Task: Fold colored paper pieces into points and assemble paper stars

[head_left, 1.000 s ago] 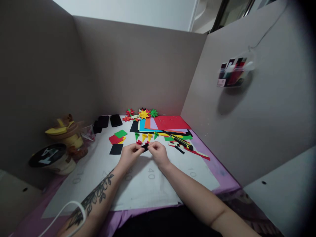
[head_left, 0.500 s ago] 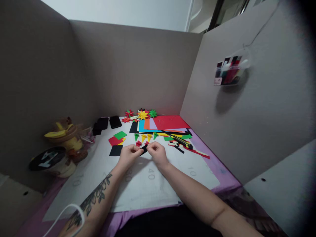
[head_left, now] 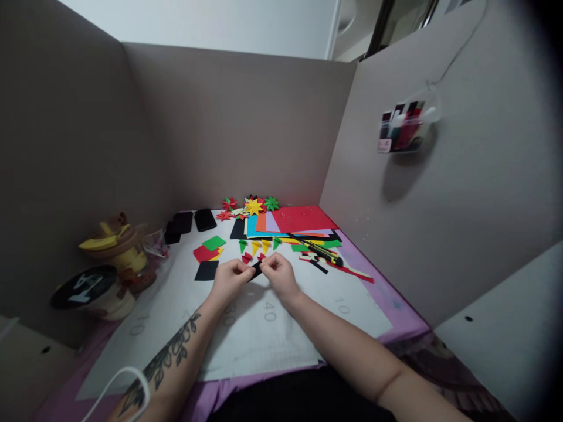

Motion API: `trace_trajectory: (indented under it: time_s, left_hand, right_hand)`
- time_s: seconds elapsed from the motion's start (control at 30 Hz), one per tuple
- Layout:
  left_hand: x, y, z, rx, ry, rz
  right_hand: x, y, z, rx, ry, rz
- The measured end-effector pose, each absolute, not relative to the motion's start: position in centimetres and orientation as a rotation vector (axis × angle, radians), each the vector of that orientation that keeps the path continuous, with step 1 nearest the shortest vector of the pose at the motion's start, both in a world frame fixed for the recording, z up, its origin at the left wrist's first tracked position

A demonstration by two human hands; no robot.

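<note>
Well, at the far left a tub with a black lid point(head_left: 85, 287) stands by a brown pot point(head_left: 132, 237) that holds something yellow, with a clear container point(head_left: 153, 241) beside it. Next come flat black objects point(head_left: 182, 223) at the back of the table point(head_left: 360, 258) and, nearer, a green square point(head_left: 214, 242), a red square point(head_left: 203, 253) and a black square point(head_left: 206, 271). The left hand point(head_left: 227, 280) pinches one end of a small black piece point(head_left: 255, 269), thumb and index together. That piece is up between the two hands, over the white sheet point(head_left: 264, 346) with printed numbers; its exact creases are too small to make out. Just beyond are little pointed shapes point(head_left: 256, 247) in green, yellow and red, and behind them folded stars point(head_left: 254, 206). The right hand point(head_left: 281, 274) has its fingers closed on the piece's other end. This looks like a folding or creasing step, judging by the two-handed pinch; continuing it would call for lined-up edges and light, even pressure from both thumbs. Farther right lie stacked coloured sheets point(head_left: 303, 220), a yellow-and-black cutter point(head_left: 325, 254) and narrow offcuts point(head_left: 356, 273), and a clear holder point(head_left: 402, 126) hangs against the right-hand panel point(head_left: 440, 199).
</note>
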State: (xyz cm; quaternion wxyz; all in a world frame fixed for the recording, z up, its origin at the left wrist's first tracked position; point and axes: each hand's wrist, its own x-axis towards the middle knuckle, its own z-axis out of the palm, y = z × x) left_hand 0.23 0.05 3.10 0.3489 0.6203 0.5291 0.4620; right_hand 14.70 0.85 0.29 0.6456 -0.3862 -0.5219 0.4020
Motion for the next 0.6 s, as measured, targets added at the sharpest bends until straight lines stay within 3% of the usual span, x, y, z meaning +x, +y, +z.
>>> trace_trajectory:
  time_s: [0.33,0.6]
  left_hand:
    - [0.0,0.2,3.0,1.731,1.394,1.101]
    - [-0.6,0.6,2.8,1.679,1.408,1.168]
  right_hand:
    - [15.4,1.3,0.1,-0.931,-1.427,1.083]
    - [15.9,1.6,0.1,-0.987,-1.381,0.961]
